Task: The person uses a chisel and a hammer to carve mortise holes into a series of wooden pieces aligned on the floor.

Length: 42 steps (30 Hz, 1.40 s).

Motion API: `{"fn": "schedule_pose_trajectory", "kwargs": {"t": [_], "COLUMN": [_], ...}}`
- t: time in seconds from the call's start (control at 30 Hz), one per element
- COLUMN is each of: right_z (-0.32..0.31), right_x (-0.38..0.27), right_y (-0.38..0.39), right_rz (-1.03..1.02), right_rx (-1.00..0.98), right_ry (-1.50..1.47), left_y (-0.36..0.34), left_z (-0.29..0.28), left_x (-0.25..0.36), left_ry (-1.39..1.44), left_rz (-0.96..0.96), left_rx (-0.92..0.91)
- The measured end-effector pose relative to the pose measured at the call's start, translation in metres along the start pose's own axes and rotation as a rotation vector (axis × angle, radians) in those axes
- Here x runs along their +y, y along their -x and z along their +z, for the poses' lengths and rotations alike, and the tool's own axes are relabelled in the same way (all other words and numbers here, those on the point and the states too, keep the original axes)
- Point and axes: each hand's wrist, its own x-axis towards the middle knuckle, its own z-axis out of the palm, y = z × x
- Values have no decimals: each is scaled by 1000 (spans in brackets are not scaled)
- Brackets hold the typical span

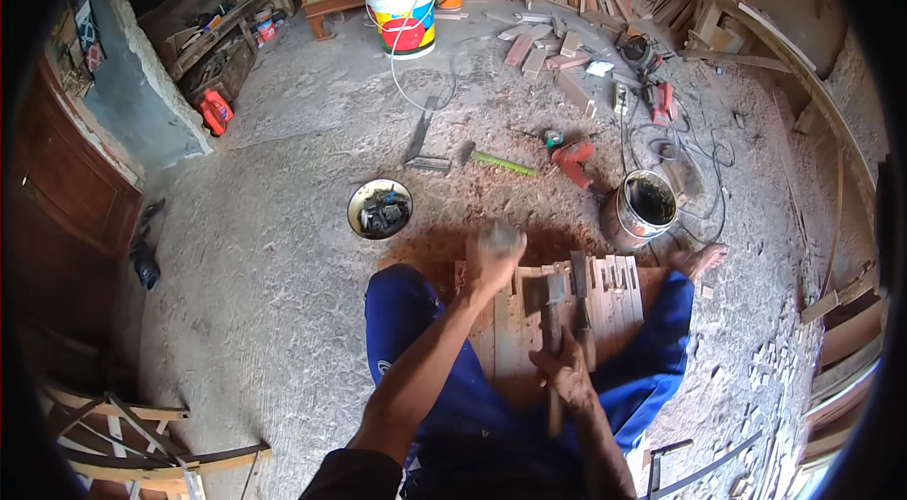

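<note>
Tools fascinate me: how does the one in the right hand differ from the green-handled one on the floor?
The held tool sits in the right hand; the green-handled tool lies on the floor. The held tool's handle looks brownish; the green-handled tool's is bright green. The held tool points roughly forward; the green-handled tool lies more crosswise. Both have a head on a handle.

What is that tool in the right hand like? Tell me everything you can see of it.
The tool has a straight brownish handle, apparently wood, and a grey, metal-looking head. The right hand grips its handle partway along, with the head pointing away from the person, over the wood. Whether they touch is unclear.
</note>
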Motion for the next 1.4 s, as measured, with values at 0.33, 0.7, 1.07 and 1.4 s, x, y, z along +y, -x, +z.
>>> {"fn": "schedule_pose_trajectory", "kwargs": {"t": [0.33,0.7,1.07,1.4], "right_z": [-29,-31,-30,-31], "right_x": [65,60,61,60], "right_y": [-7,-11,-14,-13], "right_rz": [273,332,329,344], "right_rx": [-106,-139,-137,-129], "right_ry": [-516,-662,-672,-647], "left_y": [15,-58,-47,-48], "left_z": [-31,-6,-13,-9], "left_x": [93,-8,2,-1], "left_ry": [96,58,116,134], "left_rz": [360,272,65,86], "left_rx": [166,51,-98,-107]}}
